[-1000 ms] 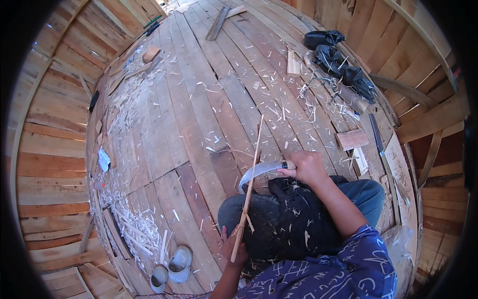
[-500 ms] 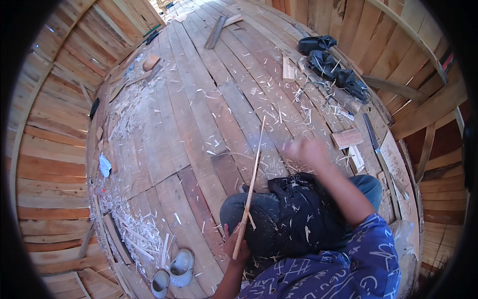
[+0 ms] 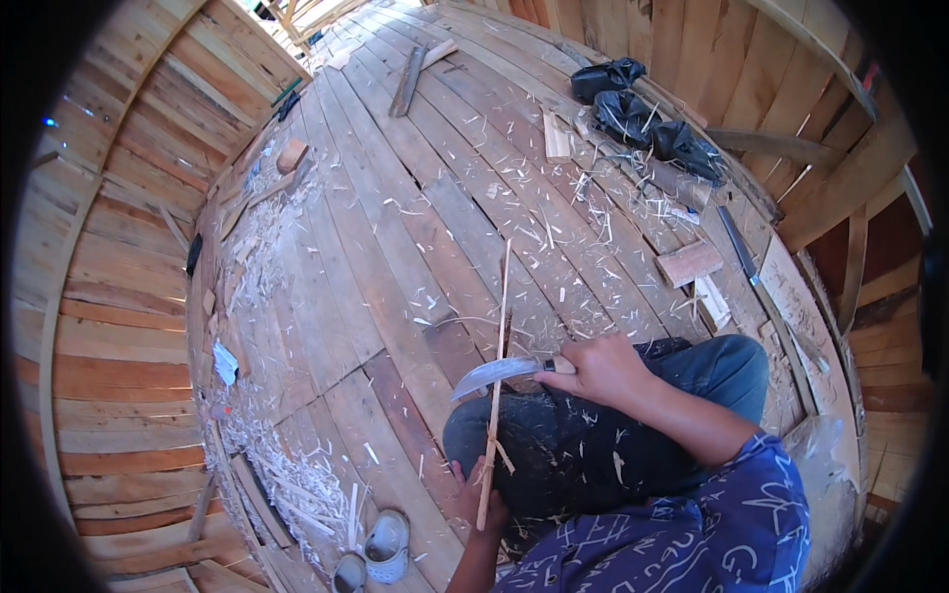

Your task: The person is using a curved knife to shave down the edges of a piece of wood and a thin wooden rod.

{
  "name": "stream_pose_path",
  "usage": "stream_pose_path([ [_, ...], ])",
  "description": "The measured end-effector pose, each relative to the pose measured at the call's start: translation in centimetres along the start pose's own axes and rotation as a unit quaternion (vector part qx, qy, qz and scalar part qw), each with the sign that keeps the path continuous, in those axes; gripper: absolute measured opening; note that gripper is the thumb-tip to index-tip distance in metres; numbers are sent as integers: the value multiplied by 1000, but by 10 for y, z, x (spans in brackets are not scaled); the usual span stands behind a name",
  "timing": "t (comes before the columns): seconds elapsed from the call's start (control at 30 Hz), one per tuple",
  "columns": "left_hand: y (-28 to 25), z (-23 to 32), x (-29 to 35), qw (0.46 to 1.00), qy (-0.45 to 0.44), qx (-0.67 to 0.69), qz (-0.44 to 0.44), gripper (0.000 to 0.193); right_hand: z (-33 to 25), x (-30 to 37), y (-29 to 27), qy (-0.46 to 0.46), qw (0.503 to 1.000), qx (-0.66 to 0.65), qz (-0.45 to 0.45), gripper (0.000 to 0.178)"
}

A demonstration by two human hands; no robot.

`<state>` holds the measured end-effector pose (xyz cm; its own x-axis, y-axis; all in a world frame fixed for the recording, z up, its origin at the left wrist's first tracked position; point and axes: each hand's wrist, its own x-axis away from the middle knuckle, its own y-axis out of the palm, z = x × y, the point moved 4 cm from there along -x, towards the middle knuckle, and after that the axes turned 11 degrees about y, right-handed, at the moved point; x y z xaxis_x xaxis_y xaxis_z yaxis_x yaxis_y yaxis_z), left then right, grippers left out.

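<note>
Nearest the camera, the left hand (image 3: 481, 499) is closed around the lower end of a thin wooden strip (image 3: 494, 395), its grip holding the strip low against the person's dark-trousered lap. The strip runs up and away from the body, leaning slightly, with its fine tip reaching out over the plank floor (image 3: 395, 247). A pale shaving curls off it just above the left hand.

A little farther out, the right hand (image 3: 603, 368) is wrapped around the handle of a curved knife (image 3: 494, 374), that grip holding the handle firmly. The blade lies across the strip, touching it about midway along, with the point toward the person's left.

Judging from this, the work in hand is shaving the strip thinner. To do it well, the blade seems best kept at a shallow angle to the wood so it peels a thin curl rather than biting in, and stroked away from the body, well above the left hand's fingers. The left hand should keep the strip braced so it does not flex under the edge.

Beside the left knee, a pair of pale slip-on shoes (image 3: 386, 546) sits next to a heap of white shavings (image 3: 297, 484). Farther off, small wood offcuts (image 3: 689, 263) lie to the right, and at the far edge dark bags (image 3: 643, 119) rest against the plank wall.
</note>
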<state>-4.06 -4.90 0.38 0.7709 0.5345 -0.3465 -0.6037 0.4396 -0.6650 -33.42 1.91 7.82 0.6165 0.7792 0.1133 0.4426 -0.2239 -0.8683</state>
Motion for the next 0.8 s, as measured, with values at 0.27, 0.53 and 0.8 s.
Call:
stream_pose_path([
  [0.27,5,9,-23,999,9,12,-28,53,197,-90,-69,363,896,-26,254,69],
  [0.53,4,0,-7,1000,29,-7,-9,55,29,5,-16,45,989,-134,42,47],
  [0.8,14,4,-13,999,27,-1,-36,55,229,-115,-13,394,880,-135,229,67],
])
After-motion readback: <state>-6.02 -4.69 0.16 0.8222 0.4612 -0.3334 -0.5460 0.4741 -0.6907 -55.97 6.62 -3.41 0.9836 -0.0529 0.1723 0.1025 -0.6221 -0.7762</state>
